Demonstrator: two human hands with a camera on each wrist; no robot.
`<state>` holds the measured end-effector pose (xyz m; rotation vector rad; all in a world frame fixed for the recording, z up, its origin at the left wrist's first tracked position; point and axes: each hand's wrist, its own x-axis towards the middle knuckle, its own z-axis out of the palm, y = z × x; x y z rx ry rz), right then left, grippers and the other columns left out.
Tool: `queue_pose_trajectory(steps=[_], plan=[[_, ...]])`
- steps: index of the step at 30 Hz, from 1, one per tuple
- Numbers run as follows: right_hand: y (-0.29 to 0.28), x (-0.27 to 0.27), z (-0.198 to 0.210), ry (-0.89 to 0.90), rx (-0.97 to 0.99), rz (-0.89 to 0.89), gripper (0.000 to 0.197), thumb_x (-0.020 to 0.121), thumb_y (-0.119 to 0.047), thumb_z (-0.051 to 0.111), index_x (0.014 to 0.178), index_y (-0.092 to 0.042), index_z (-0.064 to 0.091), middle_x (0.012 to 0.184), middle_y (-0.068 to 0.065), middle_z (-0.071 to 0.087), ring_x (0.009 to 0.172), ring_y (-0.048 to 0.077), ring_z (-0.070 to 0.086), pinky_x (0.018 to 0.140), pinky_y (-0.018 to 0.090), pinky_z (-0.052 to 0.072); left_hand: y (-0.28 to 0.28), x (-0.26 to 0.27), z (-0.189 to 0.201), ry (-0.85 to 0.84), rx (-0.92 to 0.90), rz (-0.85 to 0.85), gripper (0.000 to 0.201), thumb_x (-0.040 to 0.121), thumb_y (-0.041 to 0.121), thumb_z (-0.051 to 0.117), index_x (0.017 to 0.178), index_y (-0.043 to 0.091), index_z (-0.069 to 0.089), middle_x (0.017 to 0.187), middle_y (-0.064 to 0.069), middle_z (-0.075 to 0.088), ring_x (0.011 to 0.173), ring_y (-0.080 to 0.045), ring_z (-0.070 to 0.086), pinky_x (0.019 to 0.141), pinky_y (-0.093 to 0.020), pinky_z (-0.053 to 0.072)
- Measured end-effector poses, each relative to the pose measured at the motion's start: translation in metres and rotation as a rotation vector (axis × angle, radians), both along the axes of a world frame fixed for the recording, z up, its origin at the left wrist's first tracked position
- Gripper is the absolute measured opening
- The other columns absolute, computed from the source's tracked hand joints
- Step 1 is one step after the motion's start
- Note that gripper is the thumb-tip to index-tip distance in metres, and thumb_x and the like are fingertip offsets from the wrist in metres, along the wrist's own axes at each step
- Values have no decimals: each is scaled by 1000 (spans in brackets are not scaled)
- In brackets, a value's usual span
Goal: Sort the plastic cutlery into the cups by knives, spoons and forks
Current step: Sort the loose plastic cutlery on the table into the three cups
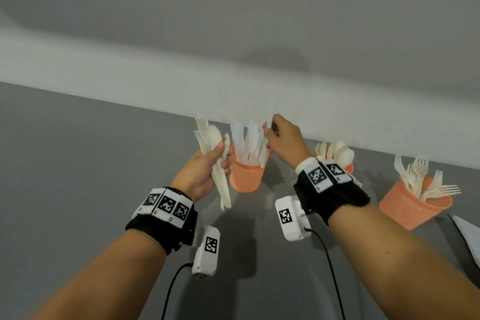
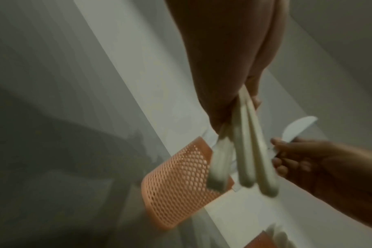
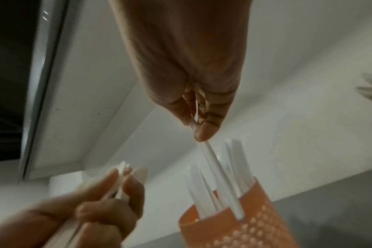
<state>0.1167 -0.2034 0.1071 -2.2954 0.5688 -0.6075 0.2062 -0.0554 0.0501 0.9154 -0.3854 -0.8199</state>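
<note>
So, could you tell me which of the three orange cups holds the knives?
The leftmost cup, between the left hand and right hand: flat white knives stand in it. The middle cup holds spoons, the right cup forks.

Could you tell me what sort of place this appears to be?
Probably a plain indoor recording setup: a bare grey table against a blank wall, three orange mesh cups, and tagged wrist cameras.

A grey tabletop [image 1: 78, 163] fills the view from 6 to 9 o'clock. Behind it, toward 12 o'clock, stands a pale grey wall [image 1: 233, 8]. In the right wrist view, a dark window [image 3: 8, 67] with a white frame [image 3: 38, 67] is at 10 o'clock.
</note>
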Motion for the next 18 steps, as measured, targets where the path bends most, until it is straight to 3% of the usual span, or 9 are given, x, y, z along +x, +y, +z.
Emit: queue_pose_trajectory(steps=[3, 6, 7, 9, 11, 13, 14, 16, 18], plan=[[-6, 9, 0, 89, -79, -7, 15, 95, -12, 43, 87, -3, 51, 69, 1, 45, 70, 23, 47, 56, 23, 39, 1, -3, -4, -34, 13, -99, 17, 96, 22, 44, 98, 7, 52, 75, -2, 56, 49, -7, 45, 51, -21, 44], [-9, 11, 13, -95, -111, -45, 13, 95, -11, 42, 86, -4, 48, 68, 3, 45, 62, 19, 42, 51, 13, 35, 2, -2, -7, -25, 21, -165, 19, 96, 24, 44, 102, 7, 49, 78, -5, 59, 52, -10, 47, 52, -23, 45], [-9, 12, 17, -181, -74, -55, 12, 96, -11, 42, 87, -4, 48, 69, 4, 48, 63, 20, 47, 55, 12, 40, 1, -2, -6, -9, 20, -177, 18, 97, 23, 43, 103, 7, 49, 81, -6, 60, 52, -11, 47, 52, -23, 45], [-9, 15, 16, -226, 4, -60, 14, 96, -14, 43, 88, -5, 50, 79, 14, 57, 74, 31, 60, 69, 33, 52, -1, -6, -3, 22, 26, -189, 15, 98, 21, 41, 103, 10, 50, 84, -9, 62, 51, -11, 47, 50, -23, 45], [-8, 18, 3, -14, -2, -46, 17, 96, -16, 43, 81, -11, 49, 89, 20, 60, 87, 37, 63, 74, 39, 52, -4, -11, -1, 31, 30, -200, 14, 98, 21, 40, 104, 13, 51, 85, -9, 62, 50, -11, 46, 50, -22, 44], [-6, 17, -10, 196, -16, -53, 15, 93, -13, 47, 106, -8, 52, 110, 20, 56, 104, 35, 58, 85, 34, 46, -6, -15, 1, -12, 46, -210, 16, 99, 21, 40, 104, 13, 53, 84, -8, 60, 49, -9, 44, 49, -21, 43], [-8, 15, -14, 194, -6, -89, 31, 91, -10, 48, 122, -4, 46, 120, 18, 50, 109, 32, 55, 90, 32, 42, -6, -17, 0, -54, 63, -205, 17, 99, 21, 40, 104, 11, 54, 83, -8, 58, 48, -8, 43, 49, -21, 42], [-3, 6, -9, -42, -40, -162, 36, 90, -6, 50, 125, -1, 45, 115, 14, 47, 98, 26, 53, 87, 26, 43, -9, -19, -2, -152, 126, -164, 18, 99, 19, 40, 107, 8, 52, 79, -5, 51, 48, -7, 41, 49, -20, 40], [12, -5, -2, -258, -55, -100, 20, 88, -7, 54, 107, -1, 57, 97, 9, 52, 80, 19, 50, 72, 17, 43, -12, -21, -2, -234, 190, -85, 20, 99, 13, 41, 117, 6, 47, 74, -1, 46, 48, -5, 42, 50, -19, 40]])
